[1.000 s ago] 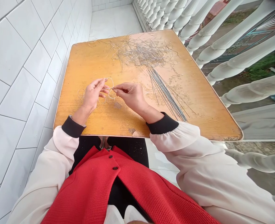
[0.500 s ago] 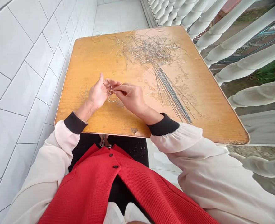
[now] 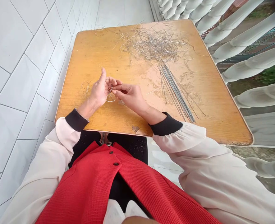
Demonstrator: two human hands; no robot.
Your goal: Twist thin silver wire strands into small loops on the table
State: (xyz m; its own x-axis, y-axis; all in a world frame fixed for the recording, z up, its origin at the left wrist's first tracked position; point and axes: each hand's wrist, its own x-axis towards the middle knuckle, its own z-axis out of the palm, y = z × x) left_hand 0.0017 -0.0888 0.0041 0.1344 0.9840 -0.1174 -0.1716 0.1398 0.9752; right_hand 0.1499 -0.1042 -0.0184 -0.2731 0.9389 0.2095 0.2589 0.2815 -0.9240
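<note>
From here I see a red waffle-knit vest (image 3: 88, 183) at bottom centre, black cuffs (image 3: 76, 120) on cream sleeves (image 3: 216, 168), silver wire (image 3: 153, 43) on an orange-yellow tabletop (image 3: 81, 62), a white tiled wall (image 3: 23, 62) at left, and white balusters (image 3: 244, 31) at upper right.

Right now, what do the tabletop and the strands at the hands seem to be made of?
The tabletop looks like varnished wood or veneer: glossy orange-yellow, with worn, chipped patches. The looped strand and the tangled heap look like thin metal wire, silvery with a dull sheen and kinked bends, though a thin coating can't be ruled out.
</note>
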